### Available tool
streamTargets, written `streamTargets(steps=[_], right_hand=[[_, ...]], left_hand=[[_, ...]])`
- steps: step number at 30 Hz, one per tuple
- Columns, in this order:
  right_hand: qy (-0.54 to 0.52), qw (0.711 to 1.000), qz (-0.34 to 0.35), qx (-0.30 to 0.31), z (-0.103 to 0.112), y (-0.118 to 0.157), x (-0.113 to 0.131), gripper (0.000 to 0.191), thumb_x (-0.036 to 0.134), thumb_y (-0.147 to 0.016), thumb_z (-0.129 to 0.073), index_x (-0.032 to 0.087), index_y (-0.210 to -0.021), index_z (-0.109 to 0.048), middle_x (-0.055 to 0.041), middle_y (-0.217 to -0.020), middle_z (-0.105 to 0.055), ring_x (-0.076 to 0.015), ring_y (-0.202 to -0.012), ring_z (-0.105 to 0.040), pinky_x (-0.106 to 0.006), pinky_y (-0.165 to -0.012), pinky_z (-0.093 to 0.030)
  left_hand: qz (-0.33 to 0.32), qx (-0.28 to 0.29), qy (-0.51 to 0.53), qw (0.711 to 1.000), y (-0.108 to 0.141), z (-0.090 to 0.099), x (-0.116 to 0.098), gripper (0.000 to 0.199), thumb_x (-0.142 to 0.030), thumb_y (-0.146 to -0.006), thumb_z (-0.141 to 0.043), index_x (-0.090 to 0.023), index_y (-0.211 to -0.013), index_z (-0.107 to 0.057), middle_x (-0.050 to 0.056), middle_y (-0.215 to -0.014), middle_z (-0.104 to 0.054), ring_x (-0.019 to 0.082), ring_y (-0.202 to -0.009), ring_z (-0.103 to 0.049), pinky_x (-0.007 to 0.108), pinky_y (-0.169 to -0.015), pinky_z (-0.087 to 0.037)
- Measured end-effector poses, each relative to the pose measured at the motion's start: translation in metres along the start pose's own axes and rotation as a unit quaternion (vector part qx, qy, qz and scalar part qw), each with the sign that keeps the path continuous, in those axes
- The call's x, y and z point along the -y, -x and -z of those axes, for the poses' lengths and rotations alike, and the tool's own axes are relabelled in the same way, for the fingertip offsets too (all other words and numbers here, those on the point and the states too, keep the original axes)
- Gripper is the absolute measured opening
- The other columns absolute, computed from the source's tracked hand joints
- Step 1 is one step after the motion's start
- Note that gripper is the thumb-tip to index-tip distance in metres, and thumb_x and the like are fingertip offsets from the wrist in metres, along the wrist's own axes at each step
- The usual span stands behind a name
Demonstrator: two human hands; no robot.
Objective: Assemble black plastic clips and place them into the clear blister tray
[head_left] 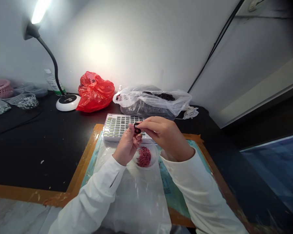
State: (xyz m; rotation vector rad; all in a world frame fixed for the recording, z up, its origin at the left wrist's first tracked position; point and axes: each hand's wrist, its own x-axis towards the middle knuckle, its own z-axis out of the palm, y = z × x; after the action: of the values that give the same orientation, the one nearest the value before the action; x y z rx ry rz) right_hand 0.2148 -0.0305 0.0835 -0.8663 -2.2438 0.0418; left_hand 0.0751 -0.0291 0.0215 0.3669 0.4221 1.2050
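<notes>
Currently, a small, rounded black piece is sitting between the hands, over a white gridded tray. The left hand is clamping it between thumb and fingers; the right hand's fingertips are touching its top, though whether they are gripping I cannot tell. Nearer, a round clear plastic tub is holding thin reddish-pink pieces. Behind, 1 crumpled red plastic bag is standing beside a white-based lamp.

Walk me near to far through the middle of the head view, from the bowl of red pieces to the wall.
Bowl of red pieces → case of small compartments → translucent bag with dark contents → wall.
</notes>
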Motion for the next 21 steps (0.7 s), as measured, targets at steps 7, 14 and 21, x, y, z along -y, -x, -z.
streamTargets(steps=[7,14,21], right_hand=[[-0.002,1.000,0.002,0.001,0.0006,-0.0008,-0.0006,0.015,0.015,-0.095,-0.055,0.015,-0.097,-0.069,-0.0052,-0.095,-0.070,-0.0163,-0.087,-0.064,-0.028,-0.076,-0.051],[0.007,1.000,-0.015,0.011,-0.0021,-0.0005,0.0019,0.015,0.014,-0.094,-0.055,0.015,-0.094,-0.070,-0.0060,-0.096,-0.069,-0.0167,-0.087,-0.063,-0.028,-0.075,-0.050],[0.039,0.999,-0.028,0.022,-0.0036,0.0001,0.0040,0.015,0.014,-0.094,-0.056,0.017,-0.091,-0.070,-0.0049,-0.096,-0.069,-0.0168,-0.088,-0.063,-0.027,-0.076,-0.048]], left_hand=[[-0.003,0.003,-0.001,1.000,-0.0005,0.0004,0.0004,0.049,-0.050,-0.058,-0.085,-0.012,-0.078,-0.061,-0.004,-0.066,-0.054,0.002,-0.050,-0.045,0.010,-0.044,-0.040],[-0.011,0.005,-0.011,1.000,-0.0023,0.0031,0.0019,0.050,-0.051,-0.058,-0.085,-0.012,-0.077,-0.059,-0.004,-0.065,-0.051,0.003,-0.051,-0.045,0.011,-0.044,-0.039],[-0.014,0.000,-0.016,1.000,-0.0026,0.0044,0.0034,0.048,-0.051,-0.063,-0.082,-0.012,-0.080,-0.058,-0.002,-0.068,-0.052,0.004,-0.055,-0.047,0.013,-0.046,-0.038]])
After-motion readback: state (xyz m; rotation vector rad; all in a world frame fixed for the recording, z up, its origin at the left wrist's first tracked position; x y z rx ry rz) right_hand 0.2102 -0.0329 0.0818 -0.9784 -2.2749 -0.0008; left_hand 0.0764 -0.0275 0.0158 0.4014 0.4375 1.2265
